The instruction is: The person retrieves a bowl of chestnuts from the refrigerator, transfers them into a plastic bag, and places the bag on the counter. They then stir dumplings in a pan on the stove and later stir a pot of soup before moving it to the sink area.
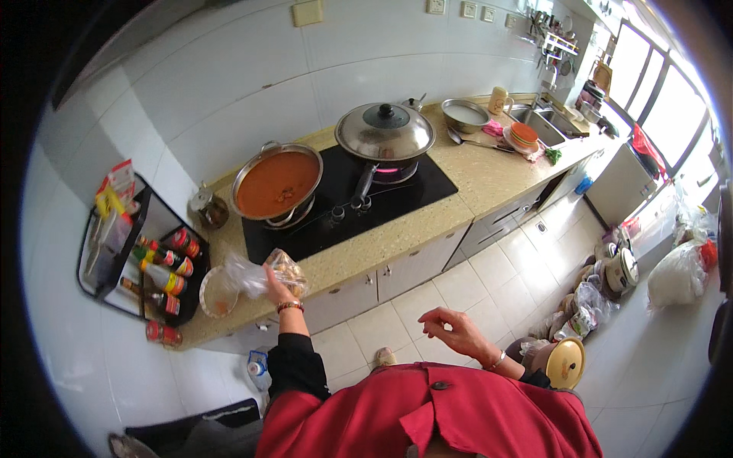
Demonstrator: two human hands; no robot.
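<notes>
My left hand (279,287) grips a clear plastic bag (286,269) at the counter's front edge, below the black gas hob. Brownish dry pieces, too small to identify, show through the plastic. A pale round dish (219,292) lies on the counter just left of that hand. My right hand (455,332) hangs over the floor in front of my body, fingers loosely bent and holding nothing. On the hob's left burner stands a steel pan of reddish-orange soup or sauce (279,183), with small dark pieces near its middle. A lidded wok (385,134) covers the right burner, where a flame glows.
Sauce bottles (166,277) fill a black rack at the left wall, beside a glass jar (209,207). To the right are a steel bowl (465,116), a ladle (478,142), stacked orange bowls (523,134) and the sink (538,126). Pots and bags line the floor at right.
</notes>
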